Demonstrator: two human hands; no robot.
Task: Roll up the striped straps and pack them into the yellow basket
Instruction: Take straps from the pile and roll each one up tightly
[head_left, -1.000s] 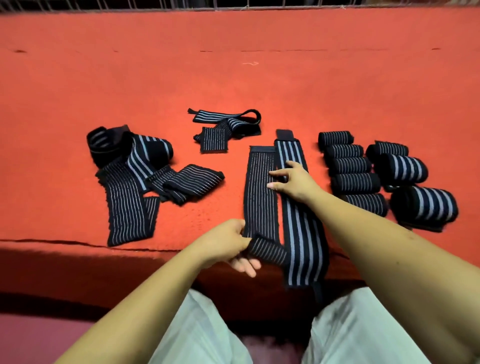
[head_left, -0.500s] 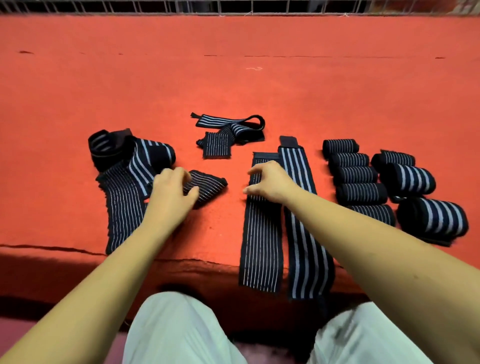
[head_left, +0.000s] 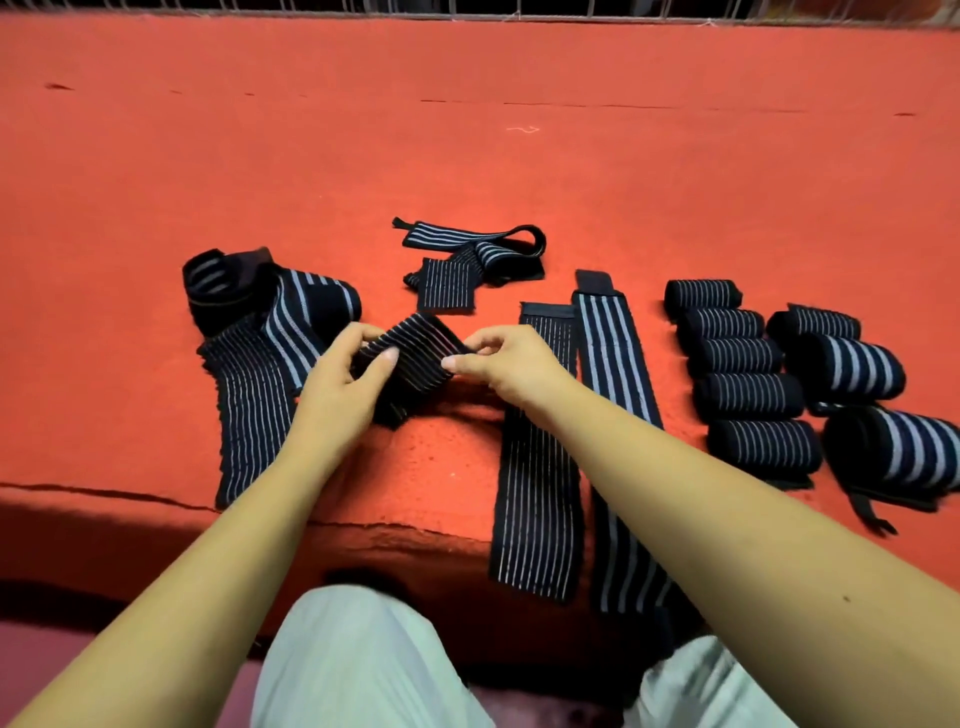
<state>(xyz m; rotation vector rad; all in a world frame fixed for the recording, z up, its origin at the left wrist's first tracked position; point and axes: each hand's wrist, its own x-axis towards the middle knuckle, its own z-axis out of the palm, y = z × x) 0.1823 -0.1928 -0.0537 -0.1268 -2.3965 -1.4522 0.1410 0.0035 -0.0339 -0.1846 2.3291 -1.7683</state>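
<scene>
A folded black strap with thin white stripes (head_left: 415, 358) is lifted a little above the red surface. My left hand (head_left: 343, 379) pinches its left edge and my right hand (head_left: 506, 364) pinches its right edge. Two long straps lie flat side by side to the right, one thin-striped (head_left: 540, 467) and one wide-striped (head_left: 618, 395), both hanging over the front edge. A loose pile of straps (head_left: 260, 343) lies at the left. Another tangled strap (head_left: 467, 254) sits behind. Several rolled straps (head_left: 748, 395) are lined up at the right. No yellow basket is in view.
The red carpeted platform (head_left: 519, 156) stretches far back to a metal railing (head_left: 519, 8). Its front edge (head_left: 363, 525) drops off just before my knees in pale trousers (head_left: 363, 660). Larger wide-striped rolls (head_left: 852, 369) lie at the far right.
My left hand picked up the folded strap beside the left pile. My right hand left the flat thin-striped strap and moved left to take the folded strap's other edge.
</scene>
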